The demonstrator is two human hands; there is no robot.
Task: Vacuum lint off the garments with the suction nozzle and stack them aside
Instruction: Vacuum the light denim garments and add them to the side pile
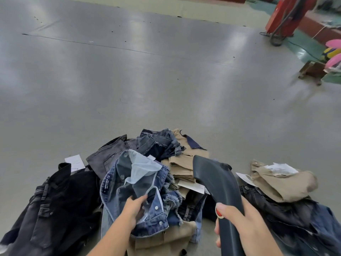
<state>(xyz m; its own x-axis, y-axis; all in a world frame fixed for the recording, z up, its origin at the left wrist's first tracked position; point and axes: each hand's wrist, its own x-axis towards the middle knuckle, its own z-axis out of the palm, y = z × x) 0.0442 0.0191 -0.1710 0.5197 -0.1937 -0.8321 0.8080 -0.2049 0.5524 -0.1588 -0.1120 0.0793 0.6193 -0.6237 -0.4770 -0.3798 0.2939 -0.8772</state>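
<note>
Gripped in the right hand (239, 220), fingers and thumb curled round its dark shaft, a black suction nozzle (212, 176) angles up and forward, its flared mouth held above a folded stack of tan trousers (181, 169) in the middle of the heap. Beside it, the left hand (133, 206) reaches into the open waistband of blue denim shorts (140, 183), fingers closed on the fabric just inside the button fly, the pale pocket lining turned outward above. Black jeans (55, 198) lie spread at the left of the heap, with a white paper tag (74, 161) on the floor just behind them. Frayed dark denim (158, 143) is bunched at the back of the heap. To the right, set apart from the main heap, a tan garment (282, 185) rests atop dark jeans (287, 217). All of it lies on a grey, glossy floor (129, 71); a red machine (287, 13) stands in the far right corner.
</note>
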